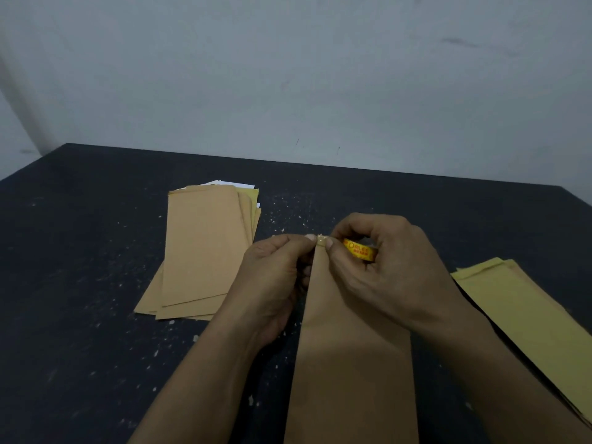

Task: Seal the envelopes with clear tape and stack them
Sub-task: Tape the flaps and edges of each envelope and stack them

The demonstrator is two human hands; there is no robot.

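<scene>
Envelope (349, 363) top edge pinched by left hand (272, 274); tape roll (360, 249) gripped in curled right hand (384, 267). White paper (224, 183) seen protruding from envelope stack (201, 248).

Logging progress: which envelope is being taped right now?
The middle envelope: left hand and right hand, holding the tape, pinch its top. The left pile and right pile lie untouched.

left hand (272, 277) pinching, right hand (387, 267) curled, gripping

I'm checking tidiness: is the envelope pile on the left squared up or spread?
Spread. The left pile shows offset corners at its near end and staggered edges along its right side.
</scene>
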